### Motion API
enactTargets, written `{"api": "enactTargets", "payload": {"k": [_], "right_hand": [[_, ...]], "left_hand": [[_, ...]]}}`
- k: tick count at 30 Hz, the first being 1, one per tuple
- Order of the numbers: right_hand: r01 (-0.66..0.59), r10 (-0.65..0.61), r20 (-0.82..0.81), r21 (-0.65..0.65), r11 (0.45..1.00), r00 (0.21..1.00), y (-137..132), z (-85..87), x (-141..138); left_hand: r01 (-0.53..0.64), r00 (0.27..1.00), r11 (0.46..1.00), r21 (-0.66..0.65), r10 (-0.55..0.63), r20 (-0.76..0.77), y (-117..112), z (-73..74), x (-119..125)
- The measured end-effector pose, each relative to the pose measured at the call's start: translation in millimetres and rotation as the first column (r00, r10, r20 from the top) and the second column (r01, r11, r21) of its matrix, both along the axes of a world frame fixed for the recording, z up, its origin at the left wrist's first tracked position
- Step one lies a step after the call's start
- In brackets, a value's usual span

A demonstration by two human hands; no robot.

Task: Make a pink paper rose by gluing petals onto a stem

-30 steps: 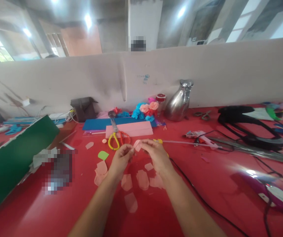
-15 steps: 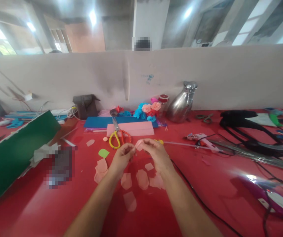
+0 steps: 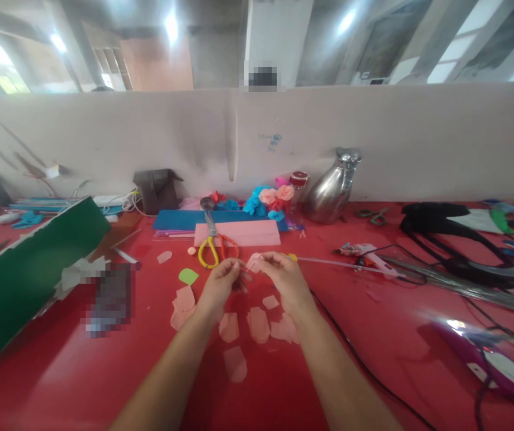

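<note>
My left hand [image 3: 218, 286] and my right hand [image 3: 283, 276] meet above the red table [image 3: 373, 359], and both pinch a small pink paper petal [image 3: 253, 263] between their fingertips. Several loose pink petals [image 3: 259, 324] lie on the table under my wrists. A light green paper piece [image 3: 188, 276] lies left of my left hand. Yellow-and-orange-handled scissors [image 3: 212, 245] rest just beyond my hands, partly on a pink paper stack [image 3: 248, 232].
A green roll [image 3: 27, 275] lies at the left. Paper flowers [image 3: 270, 200] and a steel jug [image 3: 331, 188] stand by the white partition. A glue gun [image 3: 371, 254], a black cable [image 3: 359, 365], thin wires [image 3: 463, 275] and a black strap [image 3: 454, 233] lie at the right.
My hands stay together on the pink petal, with only small finger shifts. The view has drifted slightly.
</note>
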State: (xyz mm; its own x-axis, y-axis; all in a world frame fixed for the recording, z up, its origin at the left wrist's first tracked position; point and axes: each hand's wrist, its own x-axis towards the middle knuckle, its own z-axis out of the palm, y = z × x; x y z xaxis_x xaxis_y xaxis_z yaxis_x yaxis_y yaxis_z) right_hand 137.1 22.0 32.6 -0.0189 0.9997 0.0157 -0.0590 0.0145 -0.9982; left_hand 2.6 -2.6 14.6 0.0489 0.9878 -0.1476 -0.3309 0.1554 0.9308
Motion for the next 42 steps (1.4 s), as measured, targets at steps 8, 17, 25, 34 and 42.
{"api": "enactTargets", "payload": {"k": [8, 17, 25, 34, 42], "right_hand": [[-0.109, 0.11, -0.026, 0.017, 0.994, 0.994, -2.7, 3.2, -1.2], [-0.117, 0.119, -0.048, 0.04, 0.992, 0.992, -3.7, 5.5, -2.1], [-0.064, 0.065, -0.032, 0.017, 0.998, 0.997, -2.7, 0.7, -3.4], [-0.108, 0.108, 0.014, 0.016, 0.994, 0.994, -6.9, 11.0, -3.1], [-0.11, 0.109, 0.044, 0.032, 0.993, 0.993, -6.2, 7.9, -3.3]], "left_hand": [[0.068, 0.992, 0.995, -0.068, -0.06, 0.113, 3.5, -0.3, -6.7], [0.045, 0.996, 0.997, -0.064, -0.04, 0.084, 0.4, 5.0, -4.5], [-0.004, 1.0, 1.0, -0.013, 0.004, -0.009, -1.0, 5.6, -3.9], [-0.076, 0.996, 0.995, 0.059, 0.078, -0.031, -1.0, 3.7, -2.3], [-0.064, 0.993, 0.993, 0.103, 0.074, -0.094, -1.5, 3.1, -2.1]]}}
